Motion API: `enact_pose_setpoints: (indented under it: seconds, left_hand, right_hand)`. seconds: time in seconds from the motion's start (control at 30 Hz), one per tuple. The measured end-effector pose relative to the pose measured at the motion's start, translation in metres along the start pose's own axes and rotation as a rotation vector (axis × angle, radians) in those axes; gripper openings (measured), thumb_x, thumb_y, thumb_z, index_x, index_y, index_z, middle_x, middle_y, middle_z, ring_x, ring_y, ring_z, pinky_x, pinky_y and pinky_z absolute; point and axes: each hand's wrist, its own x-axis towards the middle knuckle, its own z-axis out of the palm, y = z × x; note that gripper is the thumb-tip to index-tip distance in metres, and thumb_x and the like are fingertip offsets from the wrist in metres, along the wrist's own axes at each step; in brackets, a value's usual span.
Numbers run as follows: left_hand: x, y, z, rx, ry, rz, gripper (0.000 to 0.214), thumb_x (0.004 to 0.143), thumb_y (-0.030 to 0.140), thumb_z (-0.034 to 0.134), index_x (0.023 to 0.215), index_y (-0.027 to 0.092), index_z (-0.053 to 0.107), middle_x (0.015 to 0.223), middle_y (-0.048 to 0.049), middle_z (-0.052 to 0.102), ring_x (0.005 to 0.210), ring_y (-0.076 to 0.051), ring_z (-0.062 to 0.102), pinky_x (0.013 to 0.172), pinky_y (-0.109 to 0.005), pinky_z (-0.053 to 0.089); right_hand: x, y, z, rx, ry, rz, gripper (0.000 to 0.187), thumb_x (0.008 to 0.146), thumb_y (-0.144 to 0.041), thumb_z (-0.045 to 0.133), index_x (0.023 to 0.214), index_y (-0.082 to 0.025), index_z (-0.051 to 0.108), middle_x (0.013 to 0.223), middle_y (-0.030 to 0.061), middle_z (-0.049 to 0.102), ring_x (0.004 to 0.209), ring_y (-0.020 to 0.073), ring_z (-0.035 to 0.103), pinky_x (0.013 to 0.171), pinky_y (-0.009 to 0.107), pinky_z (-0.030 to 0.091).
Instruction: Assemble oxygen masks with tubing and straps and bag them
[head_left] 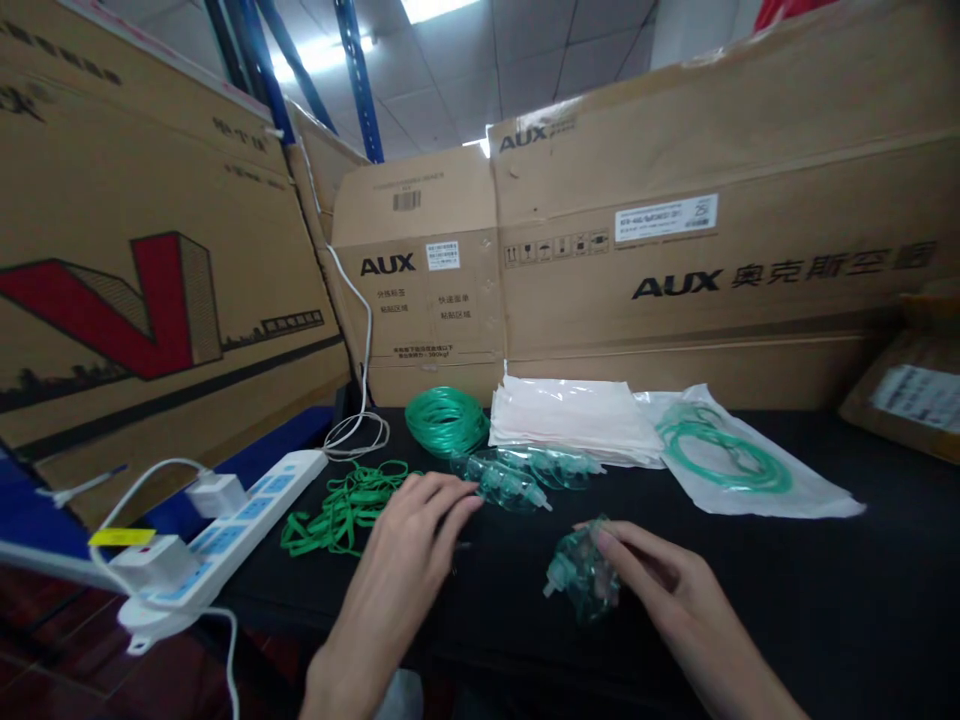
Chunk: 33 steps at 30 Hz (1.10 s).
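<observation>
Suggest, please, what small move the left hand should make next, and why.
I would probably draw one strand from the tangled green straps with the left hand: it is close beside that pile, while the right hand holds a translucent green piece. I cannot tell whether the left hand holds anything.

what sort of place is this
Likely a makeshift workstation in a storeroom or workshop: cardboard screens the black table, blue metal posts rise behind, and a power strip sits at the left.
</observation>
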Motion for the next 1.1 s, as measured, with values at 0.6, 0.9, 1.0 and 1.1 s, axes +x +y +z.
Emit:
enact_pose_setpoints:
  seconds: [0.6, 0.9, 1.0, 1.1]
  left_hand:
    - [0.059, -0.065, -0.047, 0.221, 0.299, -0.279, 0.022, 0.093, 0.035, 0.054, 0.096, 0.020, 0.071, 0.101, -0.0099, 0.072, 0.092, -0.029, 0.066, 0.086, -0.040, 0.049]
    - [0.113, 0.001, -0.093, -0.326, 0.834, -0.072, 0.023, 0.090, 0.030, 0.070, 0.107, 0.015, 0.068, 0.093, -0.0040, 0.074, 0.078, -0.016, 0.070, 0.077, -0.031, 0.057]
    - [0.118, 0.033, -0.085, -0.447, 0.781, 0.023, 0.019, 0.092, 0.033, 0.068, 0.104, 0.017, 0.067, 0.093, -0.0026, 0.076, 0.075, -0.013, 0.070, 0.076, -0.029, 0.059]
    - [0.111, 0.058, -0.065, -0.610, 0.600, 0.024, 0.017, 0.090, 0.034, 0.071, 0.100, 0.020, 0.067, 0.088, -0.0013, 0.078, 0.075, -0.015, 0.072, 0.075, -0.027, 0.059]
  right_hand:
    - [0.000, -0.009, 0.002, 0.337, -0.015, 0.125, 0.044, 0.088, -0.058, 0.066, 0.070, -0.018, 0.067, 0.062, -0.0004, 0.056, 0.062, 0.0158, 0.051, 0.060, 0.028, 0.041]
    - [0.001, -0.011, 0.002, 0.591, 0.032, 0.183, 0.037, 0.083, -0.052, 0.076, 0.078, -0.016, 0.067, 0.066, -0.0005, 0.062, 0.060, 0.0136, 0.057, 0.056, 0.025, 0.047]
    - [0.002, -0.010, -0.001, 0.722, 0.082, 0.235, 0.034, 0.076, -0.045, 0.083, 0.079, -0.018, 0.063, 0.064, -0.0005, 0.068, 0.057, 0.0146, 0.063, 0.054, 0.024, 0.051]
    - [0.002, -0.004, -0.014, 0.790, 0.185, 0.290, 0.036, 0.069, -0.038, 0.089, 0.082, -0.019, 0.061, 0.070, 0.0014, 0.074, 0.056, 0.0173, 0.069, 0.055, 0.026, 0.055]
